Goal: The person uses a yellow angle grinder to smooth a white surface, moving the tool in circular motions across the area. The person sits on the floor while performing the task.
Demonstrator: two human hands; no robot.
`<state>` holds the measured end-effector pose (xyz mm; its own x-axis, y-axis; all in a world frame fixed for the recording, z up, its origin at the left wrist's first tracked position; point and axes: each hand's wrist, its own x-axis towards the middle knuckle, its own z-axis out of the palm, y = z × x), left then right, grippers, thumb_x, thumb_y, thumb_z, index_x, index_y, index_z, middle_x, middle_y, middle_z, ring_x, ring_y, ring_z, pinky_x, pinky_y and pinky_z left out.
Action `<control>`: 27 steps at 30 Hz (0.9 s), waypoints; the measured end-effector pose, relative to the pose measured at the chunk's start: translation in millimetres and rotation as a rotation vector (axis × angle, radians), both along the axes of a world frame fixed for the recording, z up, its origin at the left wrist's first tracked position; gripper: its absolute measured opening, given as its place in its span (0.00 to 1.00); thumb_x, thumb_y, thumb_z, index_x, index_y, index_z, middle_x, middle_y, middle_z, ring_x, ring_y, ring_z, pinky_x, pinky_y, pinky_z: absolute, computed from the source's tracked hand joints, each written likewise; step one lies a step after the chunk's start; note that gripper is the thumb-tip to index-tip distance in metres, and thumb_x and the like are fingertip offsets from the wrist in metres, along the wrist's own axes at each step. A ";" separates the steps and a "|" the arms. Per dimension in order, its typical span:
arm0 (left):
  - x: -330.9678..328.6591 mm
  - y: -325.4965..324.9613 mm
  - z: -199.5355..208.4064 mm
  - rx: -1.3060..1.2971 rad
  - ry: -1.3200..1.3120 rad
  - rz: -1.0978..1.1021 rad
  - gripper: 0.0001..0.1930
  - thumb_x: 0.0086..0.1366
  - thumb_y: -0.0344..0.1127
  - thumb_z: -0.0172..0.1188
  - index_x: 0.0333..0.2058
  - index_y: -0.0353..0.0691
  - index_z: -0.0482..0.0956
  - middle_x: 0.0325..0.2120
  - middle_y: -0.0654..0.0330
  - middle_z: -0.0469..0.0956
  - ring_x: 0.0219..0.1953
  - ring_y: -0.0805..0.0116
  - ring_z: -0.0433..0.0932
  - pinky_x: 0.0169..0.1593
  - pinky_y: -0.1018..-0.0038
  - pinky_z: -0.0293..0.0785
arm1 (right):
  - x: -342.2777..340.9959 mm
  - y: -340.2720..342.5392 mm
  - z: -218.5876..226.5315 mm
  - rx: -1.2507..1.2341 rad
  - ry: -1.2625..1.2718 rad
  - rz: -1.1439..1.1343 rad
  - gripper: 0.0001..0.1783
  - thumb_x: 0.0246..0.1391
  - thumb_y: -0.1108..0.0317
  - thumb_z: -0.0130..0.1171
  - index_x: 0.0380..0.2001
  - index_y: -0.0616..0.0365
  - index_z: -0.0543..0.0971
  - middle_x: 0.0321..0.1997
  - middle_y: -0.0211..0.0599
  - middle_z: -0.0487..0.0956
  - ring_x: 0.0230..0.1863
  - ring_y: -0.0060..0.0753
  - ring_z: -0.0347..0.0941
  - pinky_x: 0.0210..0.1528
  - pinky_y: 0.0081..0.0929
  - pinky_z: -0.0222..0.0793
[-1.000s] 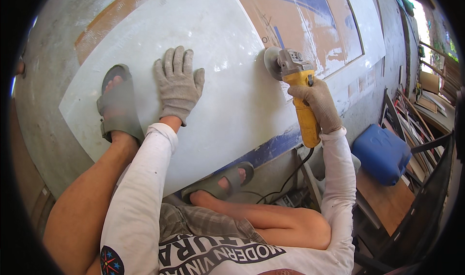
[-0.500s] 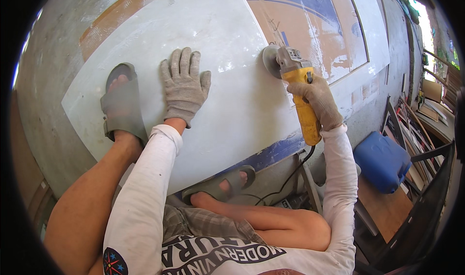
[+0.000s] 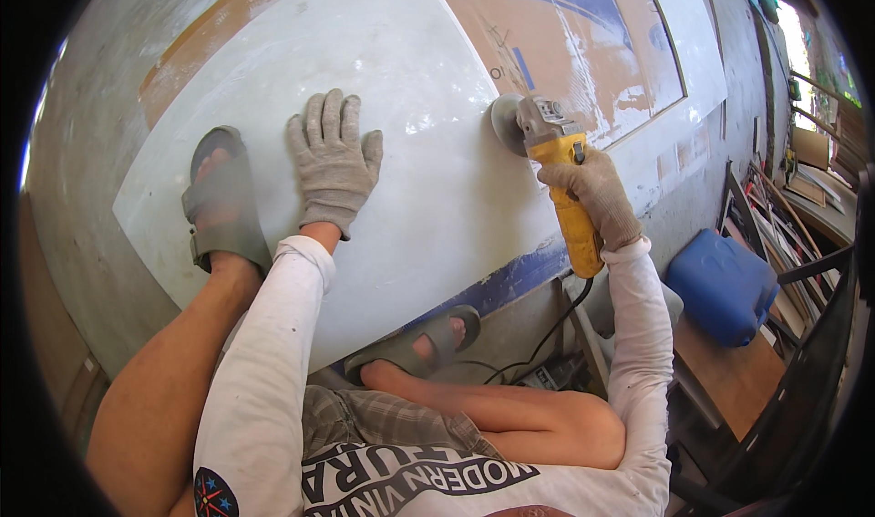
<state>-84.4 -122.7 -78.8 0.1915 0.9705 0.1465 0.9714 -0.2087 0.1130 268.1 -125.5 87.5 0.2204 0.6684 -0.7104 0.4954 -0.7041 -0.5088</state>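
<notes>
A yellow and grey angle grinder (image 3: 567, 189) is gripped in my gloved right hand (image 3: 597, 194). Its round disc (image 3: 508, 123) meets the pale panel (image 3: 424, 216) close to the lower left corner of a rectangular opening; whether it presses on the surface I cannot tell. My left hand (image 3: 335, 157), also in a grey work glove, lies flat on the panel with fingers extended, holding nothing. Brown, blue-printed cardboard (image 3: 547, 48) shows within the opening. From the grinder's rear end a black cord (image 3: 554, 330) runs down toward the floor.
My sandalled left foot (image 3: 219, 194) rests on the panel, and the other sandal (image 3: 415, 346) is by its near edge. To the right are a blue plastic jerrycan (image 3: 722, 287), a brown board (image 3: 732, 385) and stacked scrap strips (image 3: 775, 244). A blue strip (image 3: 497, 285) lines the near edge.
In the picture, the panel and my left hand have shifted slightly left. The grinder sits slightly lower against the panel, still in my right hand.
</notes>
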 end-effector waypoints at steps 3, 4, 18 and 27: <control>-0.5 1.1 -2.3 0.036 0.009 -0.003 0.33 0.76 0.57 0.63 0.71 0.44 0.78 0.75 0.53 0.72 0.80 0.48 0.64 0.82 0.37 0.53 | 2.1 -6.9 4.3 -0.021 -0.011 -0.022 0.21 0.53 0.60 0.80 0.44 0.63 0.88 0.32 0.32 0.85 0.31 0.28 0.81 0.37 0.30 0.78; -1.0 1.0 -2.5 0.044 0.010 -0.006 0.33 0.76 0.57 0.63 0.71 0.44 0.78 0.75 0.53 0.72 0.80 0.48 0.64 0.81 0.37 0.53 | 2.3 -9.7 5.3 -0.028 -0.015 -0.036 0.20 0.53 0.61 0.80 0.44 0.63 0.88 0.32 0.32 0.85 0.31 0.28 0.81 0.37 0.30 0.78; -1.1 0.0 -3.3 0.040 0.005 0.000 0.34 0.77 0.54 0.63 0.74 0.44 0.73 0.76 0.53 0.70 0.81 0.48 0.64 0.82 0.40 0.52 | 11.5 -28.2 21.1 -0.146 -0.114 -0.036 0.21 0.53 0.60 0.78 0.45 0.65 0.87 0.33 0.36 0.86 0.31 0.31 0.83 0.38 0.32 0.80; -1.2 1.2 -1.7 0.036 -0.022 -0.009 0.33 0.76 0.56 0.63 0.71 0.43 0.77 0.75 0.52 0.71 0.81 0.47 0.63 0.82 0.35 0.52 | -1.4 1.4 11.5 0.010 0.071 -0.058 0.20 0.56 0.60 0.77 0.44 0.63 0.88 0.33 0.34 0.86 0.31 0.29 0.82 0.38 0.31 0.79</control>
